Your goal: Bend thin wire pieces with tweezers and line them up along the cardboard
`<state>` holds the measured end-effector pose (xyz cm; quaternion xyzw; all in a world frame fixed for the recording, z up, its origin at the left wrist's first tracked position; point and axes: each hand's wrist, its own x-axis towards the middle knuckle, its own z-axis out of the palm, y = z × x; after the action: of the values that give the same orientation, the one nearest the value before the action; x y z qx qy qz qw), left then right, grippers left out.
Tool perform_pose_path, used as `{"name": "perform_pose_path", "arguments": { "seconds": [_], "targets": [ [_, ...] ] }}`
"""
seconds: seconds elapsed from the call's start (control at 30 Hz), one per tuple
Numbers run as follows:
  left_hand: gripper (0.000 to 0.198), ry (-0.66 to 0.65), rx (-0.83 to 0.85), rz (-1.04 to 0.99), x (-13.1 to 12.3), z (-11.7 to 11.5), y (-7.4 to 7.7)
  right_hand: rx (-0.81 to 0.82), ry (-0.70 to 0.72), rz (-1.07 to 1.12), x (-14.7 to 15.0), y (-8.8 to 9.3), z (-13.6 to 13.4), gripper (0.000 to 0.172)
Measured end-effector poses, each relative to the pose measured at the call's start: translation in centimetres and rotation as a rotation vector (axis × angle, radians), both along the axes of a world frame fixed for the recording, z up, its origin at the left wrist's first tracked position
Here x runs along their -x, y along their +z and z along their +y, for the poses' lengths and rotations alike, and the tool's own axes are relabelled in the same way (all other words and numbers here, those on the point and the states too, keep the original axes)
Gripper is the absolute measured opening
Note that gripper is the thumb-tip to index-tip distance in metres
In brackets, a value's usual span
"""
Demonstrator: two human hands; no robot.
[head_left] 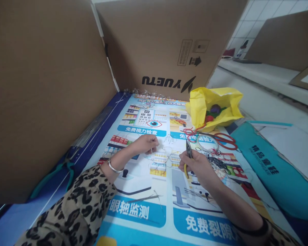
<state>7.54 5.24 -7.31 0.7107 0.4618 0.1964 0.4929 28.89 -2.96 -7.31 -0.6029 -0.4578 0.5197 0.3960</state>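
Observation:
Above the printed poster sheet, my left hand (146,144) is closed in a pinch, apparently on one end of a thin bent wire (166,154). The wire curves across the gap towards my right hand (196,165). That hand is wrapped around needle-nose pliers (189,149) with yellow handles, their jaws pointing away from me. Whether its fingertips also hold the wire's other end cannot be made out. Just beyond the pliers lie red-handled scissors (226,140) and a ring-shaped coil (207,142). A small twisted wire piece (169,138) rests between my hands.
A yellow bag (215,106) with coloured balls inside stands at the back right. Cardboard walls (154,41) rise behind and on the left. Teal-handled pliers (66,167) and straight wires (92,128) lie left; a teal box (272,167) is right. Loose wires (143,198) lie in front.

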Motion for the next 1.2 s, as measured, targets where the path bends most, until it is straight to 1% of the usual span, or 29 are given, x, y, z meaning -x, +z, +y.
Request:
{"name": "perform_pose_path", "arguments": {
  "seconds": [0.1, 0.2, 0.33, 0.4, 0.47, 0.57, 0.7, 0.8, 0.9, 1.03, 1.2],
  "targets": [
    [0.019, -0.049, 0.013, 0.007, -0.3, -0.3, 0.1, -0.046, 0.017, -0.054, 0.1, 0.3, 0.1, 0.022],
    [0.017, -0.055, -0.012, 0.037, -0.5, -0.4, 0.2, -0.059, 0.041, -0.043, 0.0, 0.6, 0.6, 0.023],
    [0.016, -0.031, -0.023, 0.071, -0.7, -0.4, -0.1, 0.063, 0.091, 0.077, -0.3, 0.8, 1.5, 0.026],
    [0.018, -0.041, -0.035, 0.068, -0.6, -0.3, -0.3, 0.106, 0.099, 0.086, -0.4, 0.7, 1.9, 0.027],
    [0.019, -0.060, -0.045, 0.059, -0.6, -0.2, -0.5, 0.113, 0.089, 0.062, -0.5, 0.7, 2.1, 0.026],
    [0.020, -0.079, -0.056, 0.063, -0.4, -0.2, -0.6, 0.047, 0.089, -0.038, -0.3, 0.9, 2.4, 0.021],
    [0.022, -0.145, -0.091, 0.064, -0.3, -0.2, -0.4, -0.139, 0.113, -0.335, 0.4, 1.8, 2.7, 0.013],
    [0.025, -0.178, -0.150, 0.083, -0.2, -0.1, -0.3, -0.193, 0.132, -0.484, 0.9, 2.5, 2.9, 0.010],
    [0.025, -0.173, -0.163, 0.111, -0.1, 0.0, -0.4, -0.230, 0.153, -0.568, 1.1, 2.7, 2.8, 0.009],
    [0.023, -0.176, -0.123, 0.116, -0.2, -0.1, -0.2, -0.277, 0.183, -0.585, 1.0, 2.2, 2.3, 0.011],
    [0.021, -0.177, -0.085, 0.062, -0.4, -0.4, -0.2, -0.368, 0.136, -0.664, 0.8, 1.5, 1.7, 0.014]
  ]
}}
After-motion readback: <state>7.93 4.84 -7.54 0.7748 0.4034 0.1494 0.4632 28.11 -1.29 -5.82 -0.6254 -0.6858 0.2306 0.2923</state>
